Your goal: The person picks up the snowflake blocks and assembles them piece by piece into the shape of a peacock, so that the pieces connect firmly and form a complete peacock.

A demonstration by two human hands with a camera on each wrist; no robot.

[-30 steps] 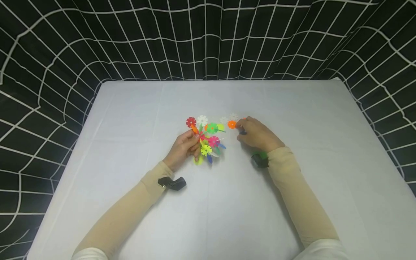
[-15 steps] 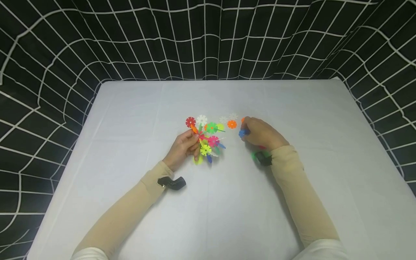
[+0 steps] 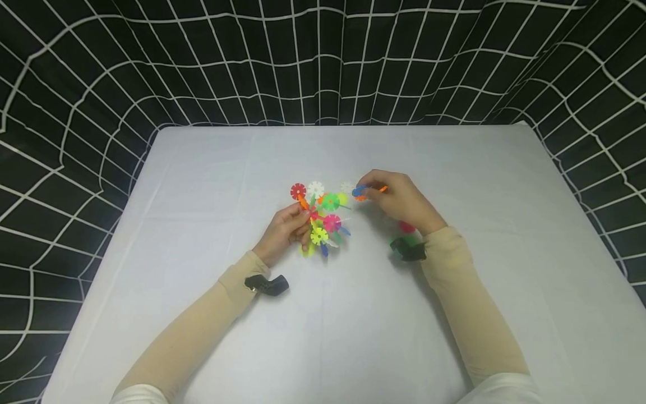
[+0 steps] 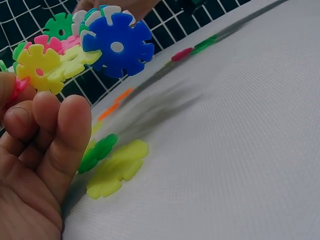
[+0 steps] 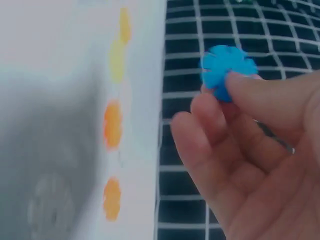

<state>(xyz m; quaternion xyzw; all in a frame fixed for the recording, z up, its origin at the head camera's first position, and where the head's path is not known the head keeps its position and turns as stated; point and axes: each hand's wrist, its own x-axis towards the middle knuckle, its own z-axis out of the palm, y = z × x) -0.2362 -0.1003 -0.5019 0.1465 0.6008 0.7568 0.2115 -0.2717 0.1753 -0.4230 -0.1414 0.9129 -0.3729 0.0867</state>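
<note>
Left hand [image 3: 285, 231], head view: fingers curled in, gripping a disc cluster [image 3: 331, 223] by its left side, mid-counter [image 3: 323, 336]. Right hand [image 3: 401, 199], near it, narrow grip, pinches a blue disc [image 3: 359, 191] by its edge. Blue disc overlaps an orange disc [image 3: 360, 198] here; can't tell if they touch. Only this view gets both whole hands plus a red disc [image 3: 406, 226] and a green disc [image 3: 411, 239] by the right wrist, the green one partly covered by a black wrist camera [image 3: 414, 251]. Cluster: notched discs joined at angles, in red, white, green, pink, yellow, orange, blue.

Left wrist view: left thumb and fingers close together, holding the cluster near a pinkish-red piece [image 4: 21, 87]. A dark blue piece [image 4: 102, 52] shows face-on, round hole in its centre; head view has the cluster's blues only edge-on. Yellow and green discs sit low beside the fingers; can't tell if attached.

Right wrist view: blue disc between thumb and fingertips, face visible, notched rim, lower fingers loosely bent. Blurred row of orange and yellow discs [image 5: 117, 60] along the counter, clearer as a line than in head view.
</note>
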